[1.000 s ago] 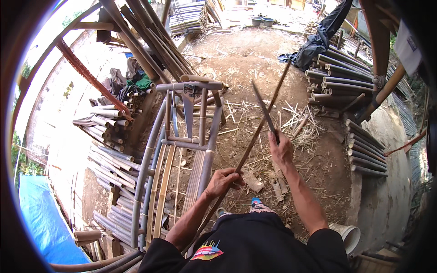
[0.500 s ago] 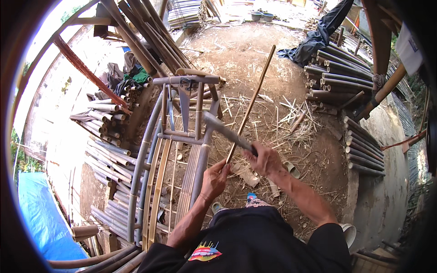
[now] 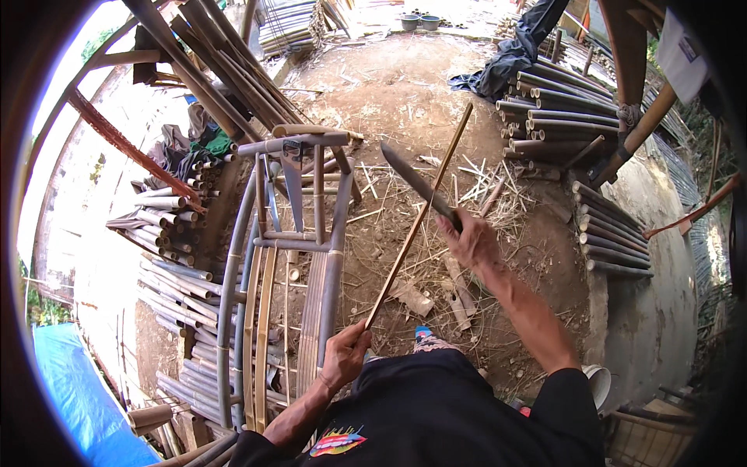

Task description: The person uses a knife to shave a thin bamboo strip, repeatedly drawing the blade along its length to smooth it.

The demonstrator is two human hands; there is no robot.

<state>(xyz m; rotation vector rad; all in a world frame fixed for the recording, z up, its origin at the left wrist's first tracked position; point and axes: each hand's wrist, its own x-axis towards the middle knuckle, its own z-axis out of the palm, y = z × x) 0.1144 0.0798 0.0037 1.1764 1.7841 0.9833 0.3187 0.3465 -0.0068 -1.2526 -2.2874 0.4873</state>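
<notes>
My left hand (image 3: 345, 356) is closed round the lower end of a long, thin bamboo strip (image 3: 397, 266), just in front of my body. The strip slants up and away to the right. In my right hand (image 3: 471, 240) is a machete (image 3: 408, 173), gripped by its handle, its dark blade pointing up and left. The blade crosses the strip about halfway along; whether it touches the wood I cannot tell. Left of the strip stands a bamboo frame (image 3: 337, 214) with slats, and a handsaw (image 3: 292, 183) hangs from its top rail.
Bamboo shavings (image 3: 498, 194) and offcuts (image 3: 411, 298) litter the dirt floor ahead. Stacked bamboo poles lie at the right (image 3: 576, 121) and left (image 3: 191, 292). Two dark tubs (image 3: 420, 22) stand far ahead. A blue tarp (image 3: 82, 401) is at the lower left.
My left hand has drawn back toward my body with the strip. My right hand has moved slightly up and right, and the machete blade now lies farther along the strip.
</notes>
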